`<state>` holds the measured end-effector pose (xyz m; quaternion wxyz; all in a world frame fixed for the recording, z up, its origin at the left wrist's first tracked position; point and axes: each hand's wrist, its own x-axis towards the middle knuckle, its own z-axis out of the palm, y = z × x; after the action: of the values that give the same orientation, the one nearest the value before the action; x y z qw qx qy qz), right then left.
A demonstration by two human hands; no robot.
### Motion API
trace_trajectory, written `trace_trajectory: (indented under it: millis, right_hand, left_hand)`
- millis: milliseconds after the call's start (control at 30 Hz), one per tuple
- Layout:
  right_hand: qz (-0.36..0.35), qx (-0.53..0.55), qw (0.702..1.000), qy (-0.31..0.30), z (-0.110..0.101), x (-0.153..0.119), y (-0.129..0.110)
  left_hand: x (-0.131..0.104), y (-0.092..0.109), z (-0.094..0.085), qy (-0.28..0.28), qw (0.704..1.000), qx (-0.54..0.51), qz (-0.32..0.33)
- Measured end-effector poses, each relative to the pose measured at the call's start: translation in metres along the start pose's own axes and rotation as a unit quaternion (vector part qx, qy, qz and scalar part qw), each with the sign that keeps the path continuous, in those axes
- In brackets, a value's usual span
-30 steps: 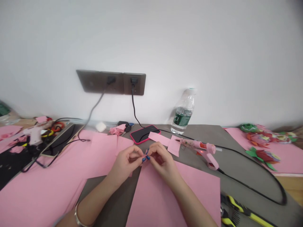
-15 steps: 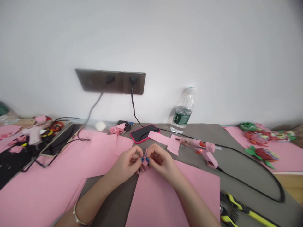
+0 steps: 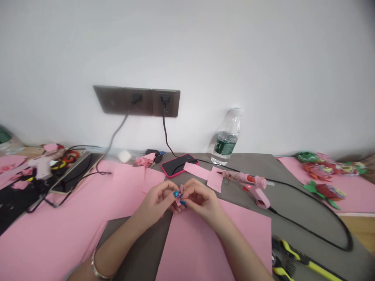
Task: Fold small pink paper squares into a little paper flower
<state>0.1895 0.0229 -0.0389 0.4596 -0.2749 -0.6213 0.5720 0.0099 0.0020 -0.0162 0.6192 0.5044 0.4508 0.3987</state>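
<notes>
a small piece of pink paper [image 3: 178, 201] sat between the fingertips of both hands, so neither was clearly nearer: the left hand [image 3: 155, 201] came at it from the left, the right hand [image 3: 206, 201] from the right, each grip closed on it in a pinch. fingers covered most of it, so its long axis could not be told. it was by the far left corner of a large pink sheet [image 3: 190, 248] on the gray surface [image 3: 143, 251].
</notes>
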Motion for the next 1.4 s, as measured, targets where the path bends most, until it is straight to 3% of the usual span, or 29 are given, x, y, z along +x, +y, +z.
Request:
trace_trajectory:
  millis: [167,433,700,1033,1233,1400]
  right_hand:
    - [-0.035,-0.098,0.995,0.010,0.000,0.000,0.000]
    - [-0.077,-0.125,0.988,0.051,-0.002,0.003,0.001]
    - [-0.011,-0.135,0.988,0.072,0.002,0.004,0.010]
    - [0.059,0.010,0.993,0.103,0.000,0.005,0.012]
    - [0.108,0.016,0.990,0.089,-0.001,0.006,0.010]
    - [0.119,0.029,0.989,0.088,0.000,0.004,0.013]
  left_hand:
    - [0.003,-0.007,-0.004,-0.002,1.000,-0.013,-0.013]
    - [0.006,-0.005,-0.004,0.015,0.998,-0.051,0.011]
    - [0.005,-0.006,-0.003,0.053,0.997,-0.048,0.023]
    - [0.006,-0.009,-0.006,0.037,0.999,-0.025,0.020]
    - [0.006,-0.007,-0.004,0.042,0.998,-0.010,0.035]
    - [0.007,-0.009,-0.006,0.007,0.999,-0.008,0.036]
